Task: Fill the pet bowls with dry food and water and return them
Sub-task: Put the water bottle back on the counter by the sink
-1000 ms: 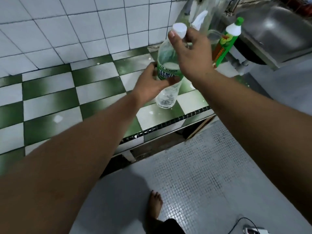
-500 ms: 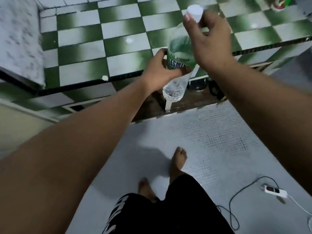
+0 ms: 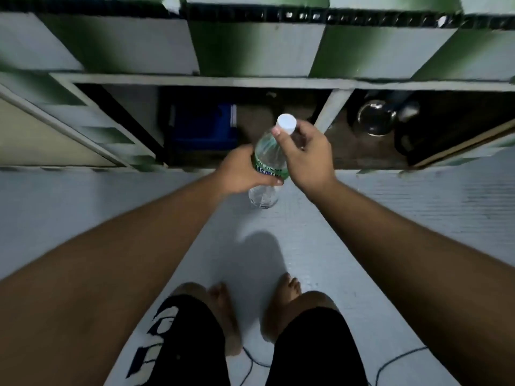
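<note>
While the left hand (image 3: 239,169) curled round the water bottle (image 3: 269,154) at its label to steady it above the floor (image 3: 418,218), the right hand (image 3: 305,156) pinched the white cap (image 3: 286,123), probably to twist it, with a shiny bowl (image 3: 376,117) sitting under the bench (image 3: 250,48).

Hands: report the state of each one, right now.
Left hand: grips the water bottle round its label.
Right hand: pinches the white cap at the bottle's top.
</note>
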Demonstrator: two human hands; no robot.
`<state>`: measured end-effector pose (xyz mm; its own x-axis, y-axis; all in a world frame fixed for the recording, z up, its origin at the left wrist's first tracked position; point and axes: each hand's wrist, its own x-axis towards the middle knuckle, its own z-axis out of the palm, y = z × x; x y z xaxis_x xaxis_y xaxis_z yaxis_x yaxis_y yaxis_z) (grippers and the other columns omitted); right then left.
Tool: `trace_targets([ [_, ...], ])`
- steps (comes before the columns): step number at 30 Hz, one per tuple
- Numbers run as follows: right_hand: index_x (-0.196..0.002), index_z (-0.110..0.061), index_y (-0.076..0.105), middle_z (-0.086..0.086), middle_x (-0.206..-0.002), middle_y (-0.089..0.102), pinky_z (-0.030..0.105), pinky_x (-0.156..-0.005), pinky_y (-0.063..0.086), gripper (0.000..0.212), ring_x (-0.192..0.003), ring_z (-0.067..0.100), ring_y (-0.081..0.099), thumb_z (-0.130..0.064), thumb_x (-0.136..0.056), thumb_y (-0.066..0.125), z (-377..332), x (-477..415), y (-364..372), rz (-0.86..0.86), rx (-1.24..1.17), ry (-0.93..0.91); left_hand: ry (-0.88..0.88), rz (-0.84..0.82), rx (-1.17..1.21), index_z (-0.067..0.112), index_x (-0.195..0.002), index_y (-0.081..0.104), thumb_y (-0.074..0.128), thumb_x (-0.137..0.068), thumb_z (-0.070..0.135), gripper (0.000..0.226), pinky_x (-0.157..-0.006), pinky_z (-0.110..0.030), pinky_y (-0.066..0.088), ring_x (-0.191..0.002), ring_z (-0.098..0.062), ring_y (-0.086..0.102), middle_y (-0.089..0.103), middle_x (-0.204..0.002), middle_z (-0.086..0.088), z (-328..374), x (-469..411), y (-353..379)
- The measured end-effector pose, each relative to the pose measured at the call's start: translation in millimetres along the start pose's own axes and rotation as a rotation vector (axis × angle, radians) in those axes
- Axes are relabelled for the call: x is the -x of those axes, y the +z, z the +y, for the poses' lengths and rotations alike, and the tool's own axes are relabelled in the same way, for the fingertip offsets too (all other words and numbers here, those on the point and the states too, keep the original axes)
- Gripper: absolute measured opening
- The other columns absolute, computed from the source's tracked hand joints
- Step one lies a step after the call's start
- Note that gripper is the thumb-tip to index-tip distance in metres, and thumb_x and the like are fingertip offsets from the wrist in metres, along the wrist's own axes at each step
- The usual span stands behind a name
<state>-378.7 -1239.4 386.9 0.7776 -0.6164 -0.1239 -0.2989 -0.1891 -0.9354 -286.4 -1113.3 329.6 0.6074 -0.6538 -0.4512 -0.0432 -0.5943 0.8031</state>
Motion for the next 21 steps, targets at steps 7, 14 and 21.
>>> trace_targets([
  [7, -0.108, -0.01, 0.07, -0.001, -0.097, 0.076, 0.038, -0.085, 0.06, 0.034, -0.091, 0.01, 0.073, -0.04, -0.09, 0.069, 152, -116, 58, -0.014, -0.013, -0.081, 0.097, 0.143, -0.05, 0.017, -0.126, 0.063, 0.095, -0.065, 0.028, 0.069, -0.101, -0.031, 0.052, -0.109, -0.01, 0.067, 0.073, -0.119, 0.002, -96, -146, 40],
  [14, -0.105, -0.009, 0.072, -0.001, -0.096, 0.076, 0.038, -0.087, 0.059, 0.038, -0.093, 0.009, 0.072, -0.042, -0.085, 0.071, 209, -225, 91, -0.001, -0.018, -0.194, 0.209, 0.296, -0.086, 0.019, -0.129, 0.063, 0.093, -0.066, 0.035, 0.071, -0.106, -0.04, 0.049, -0.117, -0.016, 0.063, 0.07, -0.126, 0.0, -134, -263, 38],
  [21, -0.106, -0.007, 0.07, 0.003, -0.101, 0.076, 0.038, -0.086, 0.06, 0.061, -0.095, 0.012, 0.073, -0.058, -0.074, 0.069, 231, -271, 106, 0.009, -0.045, -0.225, 0.167, 0.368, -0.007, 0.016, -0.125, 0.056, 0.094, -0.058, 0.045, 0.082, -0.097, -0.031, 0.05, -0.114, -0.015, 0.062, 0.068, -0.122, 0.002, -154, -313, 36],
])
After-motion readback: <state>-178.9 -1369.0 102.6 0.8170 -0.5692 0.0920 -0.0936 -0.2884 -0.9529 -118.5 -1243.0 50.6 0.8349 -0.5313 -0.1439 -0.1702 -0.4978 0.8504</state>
